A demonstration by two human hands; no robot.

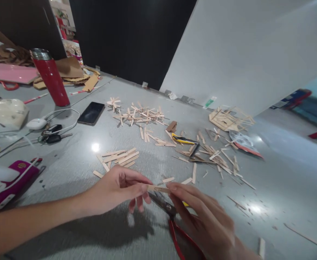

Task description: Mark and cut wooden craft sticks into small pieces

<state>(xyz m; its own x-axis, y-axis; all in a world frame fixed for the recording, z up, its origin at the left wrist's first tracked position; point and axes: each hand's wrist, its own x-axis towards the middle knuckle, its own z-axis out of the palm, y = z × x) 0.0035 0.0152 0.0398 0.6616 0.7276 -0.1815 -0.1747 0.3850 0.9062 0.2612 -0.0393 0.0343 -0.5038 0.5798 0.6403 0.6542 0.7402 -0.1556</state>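
A short, flat wooden craft stick (158,189) is stretched level between my two hands, with a small dark mark on its face. My left hand (121,186) pinches its left end between thumb and forefinger, the other fingers hanging loosely below. At the opposite end, the fingertips of my right hand (201,213) close on the stick. Beneath the right hand are dark-bladed scissors (170,208) with red handles, partly hidden by that hand. Several craft sticks (120,158) lie in a loose pile just beyond my left hand.
More sticks and assembled star shapes (142,115) spread farther back. A yellow utility knife (184,139) lies among scraps at centre right, near a stick frame (230,119). Leftward are a phone (91,113), a red flask (51,77), keys (54,137) and a purple glue gun (14,180).
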